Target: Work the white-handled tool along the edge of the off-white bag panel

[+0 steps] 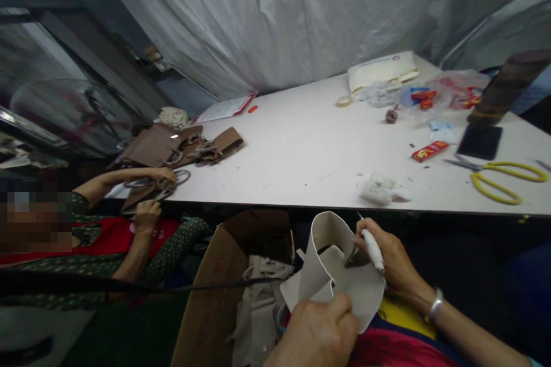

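A light grey leather bag (pixel 364 292) is held above my lap, its side bent up into a loop. My left hand (pixel 321 330) is closed on its near edge, with the thumb and fingers pinched together. In my right hand (pixel 390 249) is a white-handled tool (pixel 373 250) with a thin pointed tip sticking up past the fingers. Those right fingertips are at the bag's far right edge; whether they also grip it I cannot tell. An open cardboard box (pixel 206 292) with more light grey bags (pixel 260 304) stands just left of my hands.
On the white table (pixel 297 143) are yellow-handled scissors (pixel 495 178), a phone (pixel 480 142), a red packet (pixel 429 151), a small clear bag (pixel 377 188) and a tape roll (pixel 343 101). A co-worker's hands (pixel 148 215) handle brown bags (pixel 159 146) at left.
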Demonstrator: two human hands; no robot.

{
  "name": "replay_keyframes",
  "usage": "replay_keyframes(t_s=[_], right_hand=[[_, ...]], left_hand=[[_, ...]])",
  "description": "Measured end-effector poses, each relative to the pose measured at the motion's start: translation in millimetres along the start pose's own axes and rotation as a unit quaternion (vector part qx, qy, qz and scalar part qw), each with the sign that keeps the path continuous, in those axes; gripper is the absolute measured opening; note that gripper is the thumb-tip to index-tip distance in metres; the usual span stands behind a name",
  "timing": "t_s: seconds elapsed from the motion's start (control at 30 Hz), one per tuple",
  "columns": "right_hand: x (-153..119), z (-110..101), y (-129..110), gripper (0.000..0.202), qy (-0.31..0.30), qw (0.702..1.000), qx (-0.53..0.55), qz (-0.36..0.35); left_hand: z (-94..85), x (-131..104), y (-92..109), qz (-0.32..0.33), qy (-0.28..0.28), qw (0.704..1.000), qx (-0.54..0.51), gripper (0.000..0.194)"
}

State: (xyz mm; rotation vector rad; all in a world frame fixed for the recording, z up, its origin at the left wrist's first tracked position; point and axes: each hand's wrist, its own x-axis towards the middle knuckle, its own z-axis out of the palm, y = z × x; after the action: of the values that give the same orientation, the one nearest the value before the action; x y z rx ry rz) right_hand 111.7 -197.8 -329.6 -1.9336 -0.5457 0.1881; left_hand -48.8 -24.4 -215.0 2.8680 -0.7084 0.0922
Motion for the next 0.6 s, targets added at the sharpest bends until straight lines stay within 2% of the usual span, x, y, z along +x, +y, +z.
replay_keyframes(t_s=[0.1,0.27,0.4,0.47,0.6], right_hand=[[-1,-2,4,0.026,0.007,1.000,-0.030,0.002],[-3,-10,-2,0.028,-0.013,0.997,-0.075,0.004],[-4,-19,-13,0.022,-0.042,0.997,-0.069,0.018],[-5,-23,-18,0.026,-0.038,0.998,-0.047,0.032],[-13,-35,-33,0.040,0.009,0.997,-0.001,0.070]], left_hand=[[9.9,-2,0,-0.020,0.003,1.000,0.004,0.018],[19.1,-4,1,-0.080,0.091,0.991,-0.058,0.017],[18.1,1,3,-0.119,0.132,0.979,-0.100,0.017],[14.6,5,2,-0.149,0.178,0.967,-0.109,0.015],[-0.3,7,-7,-0.183,0.313,0.925,-0.112,0.020]])
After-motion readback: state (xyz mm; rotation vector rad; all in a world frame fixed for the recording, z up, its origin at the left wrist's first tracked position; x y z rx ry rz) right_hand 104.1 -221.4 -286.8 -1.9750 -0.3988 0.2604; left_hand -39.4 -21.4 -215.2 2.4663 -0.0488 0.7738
